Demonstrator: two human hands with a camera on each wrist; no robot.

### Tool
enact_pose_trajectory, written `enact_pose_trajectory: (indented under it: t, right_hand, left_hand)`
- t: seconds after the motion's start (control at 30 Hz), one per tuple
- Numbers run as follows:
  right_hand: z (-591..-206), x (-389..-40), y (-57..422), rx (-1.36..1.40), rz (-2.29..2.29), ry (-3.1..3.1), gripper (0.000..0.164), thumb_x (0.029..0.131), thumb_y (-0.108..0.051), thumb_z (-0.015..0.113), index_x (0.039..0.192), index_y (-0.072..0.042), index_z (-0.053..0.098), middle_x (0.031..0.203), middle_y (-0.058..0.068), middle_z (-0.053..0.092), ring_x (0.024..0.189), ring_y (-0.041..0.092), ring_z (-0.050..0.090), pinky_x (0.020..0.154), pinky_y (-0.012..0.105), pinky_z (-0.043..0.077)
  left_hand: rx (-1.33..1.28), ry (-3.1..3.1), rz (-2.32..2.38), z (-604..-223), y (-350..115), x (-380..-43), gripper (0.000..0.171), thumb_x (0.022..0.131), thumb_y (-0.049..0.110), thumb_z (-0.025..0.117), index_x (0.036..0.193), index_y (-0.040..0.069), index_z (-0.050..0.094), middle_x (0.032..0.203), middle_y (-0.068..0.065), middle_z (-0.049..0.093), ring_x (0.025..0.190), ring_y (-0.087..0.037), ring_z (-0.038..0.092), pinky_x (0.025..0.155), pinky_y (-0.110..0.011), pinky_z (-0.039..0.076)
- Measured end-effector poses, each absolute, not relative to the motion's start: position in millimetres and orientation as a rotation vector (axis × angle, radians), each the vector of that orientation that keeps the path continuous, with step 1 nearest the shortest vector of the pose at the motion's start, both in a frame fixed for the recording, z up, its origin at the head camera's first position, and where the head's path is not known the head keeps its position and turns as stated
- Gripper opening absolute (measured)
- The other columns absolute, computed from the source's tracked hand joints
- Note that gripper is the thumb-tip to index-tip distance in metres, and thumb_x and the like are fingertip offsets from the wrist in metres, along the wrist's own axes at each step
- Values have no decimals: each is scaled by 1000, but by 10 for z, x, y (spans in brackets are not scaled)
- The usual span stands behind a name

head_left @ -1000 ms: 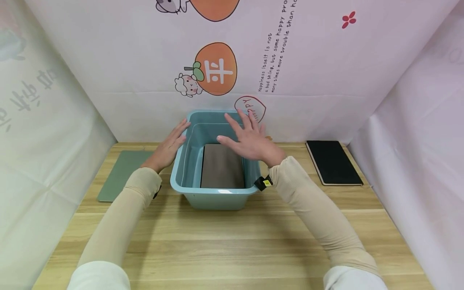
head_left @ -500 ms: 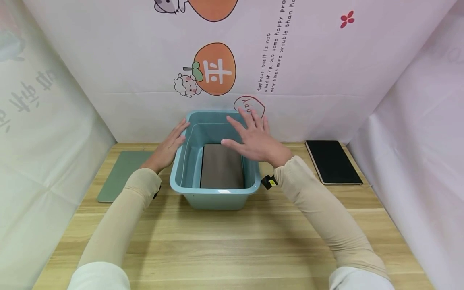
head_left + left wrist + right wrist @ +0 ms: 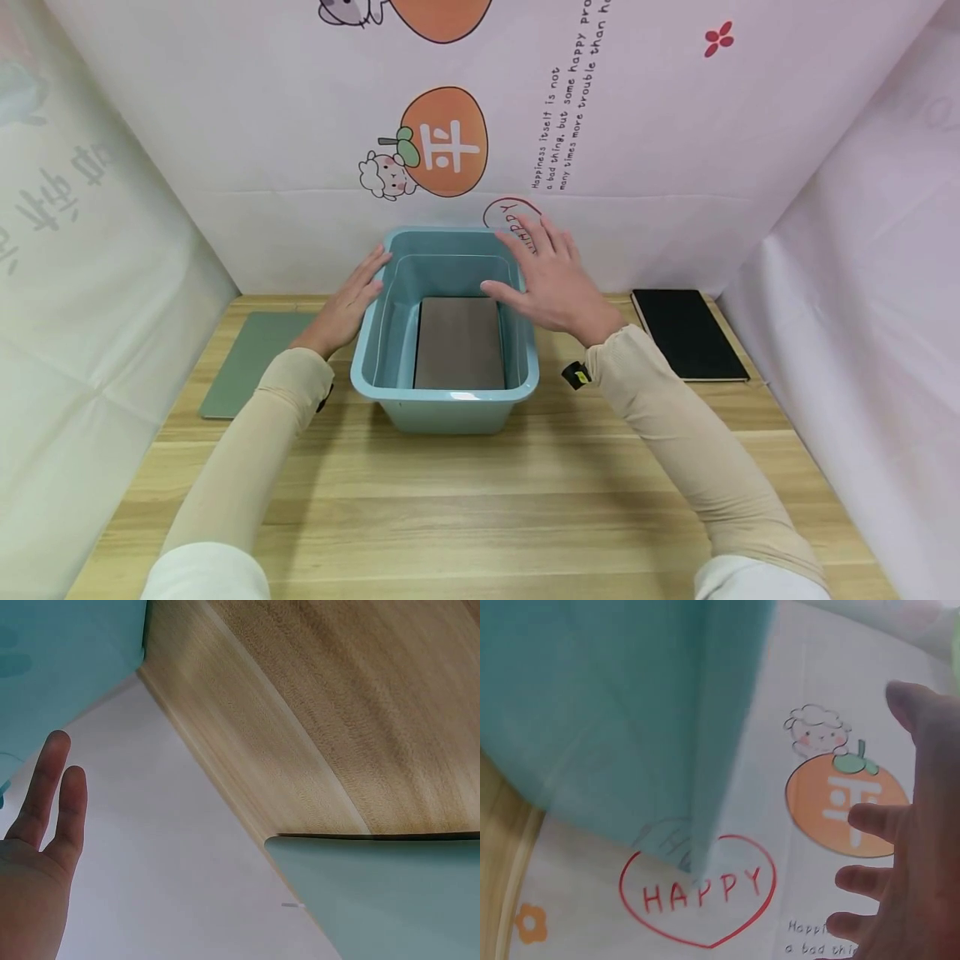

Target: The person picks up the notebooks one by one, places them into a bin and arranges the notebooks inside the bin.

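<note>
A light blue plastic bin stands upright at the back middle of the table, with a flat grey-brown book-like item lying inside it. My left hand rests at the bin's left rim, fingers extended along it; in the left wrist view two straight fingers show beside the bin wall. Over the bin's right rim, my right hand is spread with nothing in it. In the right wrist view its fingers point past the bin wall.
A flat green item lies left of the bin, partly under my left forearm. A black notebook lies at the back right, partly behind my right sleeve. Printed white cloth rises behind the wooden table and along both sides.
My right hand has moved to the right, from above the bin's inside to its right rim. The left hand and the bin have stayed in place.
</note>
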State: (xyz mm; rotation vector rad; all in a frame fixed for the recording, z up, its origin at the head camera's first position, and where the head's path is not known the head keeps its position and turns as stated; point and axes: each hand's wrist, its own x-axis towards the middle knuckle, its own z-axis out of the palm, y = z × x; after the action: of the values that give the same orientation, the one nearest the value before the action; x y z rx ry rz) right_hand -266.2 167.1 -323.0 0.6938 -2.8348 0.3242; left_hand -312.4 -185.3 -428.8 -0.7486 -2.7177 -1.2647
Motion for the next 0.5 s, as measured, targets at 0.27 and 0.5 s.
enact_pose_trajectory:
  t: [0.27,0.5]
  right_hand:
    - [-3327,-2704,1825,628,319,-2871,80,97,-74,38,164,-32,21,174,9,6,160,42,2,126,67,8]
    - [-3413,-2721,1963,581,341,-2910,81,96,-78,32,164,-38,13,174,8,0,160,42,-3,124,71,5]
  left_hand:
    - [-737,-2721,-1263,-4301,-1859,-3135,57,111,50,27,164,34,18,172,20,2,161,-12,2,126,-66,10]
    - [-728,-2722,-1258,-4308,-1862,-3141,57,110,50,27,164,34,18,171,23,2,161,-10,3,126,-65,11]
